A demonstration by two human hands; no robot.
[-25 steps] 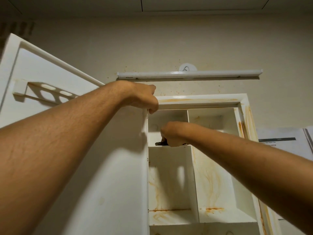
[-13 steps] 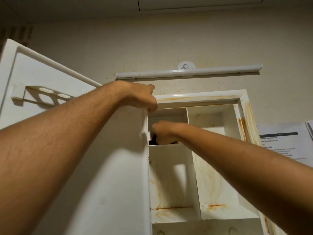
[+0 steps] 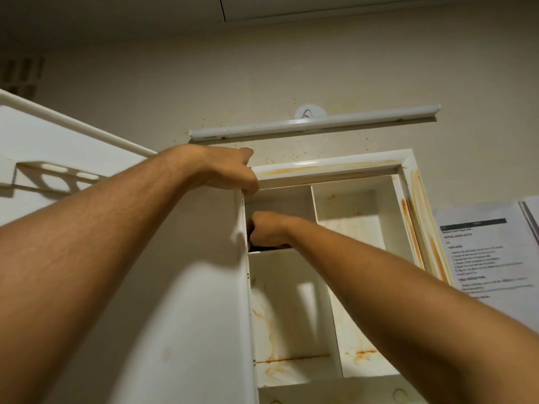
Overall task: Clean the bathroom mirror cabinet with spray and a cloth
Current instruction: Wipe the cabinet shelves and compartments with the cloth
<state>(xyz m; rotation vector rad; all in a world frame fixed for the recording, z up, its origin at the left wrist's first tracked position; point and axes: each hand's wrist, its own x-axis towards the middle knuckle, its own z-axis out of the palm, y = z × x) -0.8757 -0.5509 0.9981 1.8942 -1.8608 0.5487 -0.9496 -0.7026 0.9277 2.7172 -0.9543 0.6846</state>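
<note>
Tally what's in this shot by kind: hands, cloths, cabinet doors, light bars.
Hands: 2 (left hand, right hand)
Dark cloth: 1, mostly hidden under the right hand
Open cabinet door: 1
Wall light bar: 1
Total: 5

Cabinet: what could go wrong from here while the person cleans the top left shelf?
1. The left hand grips the door at its hinged corner; a swing could pinch it.
2. Rust stains streak the cabinet; the cloth in the right hand may only smear them.
</note>
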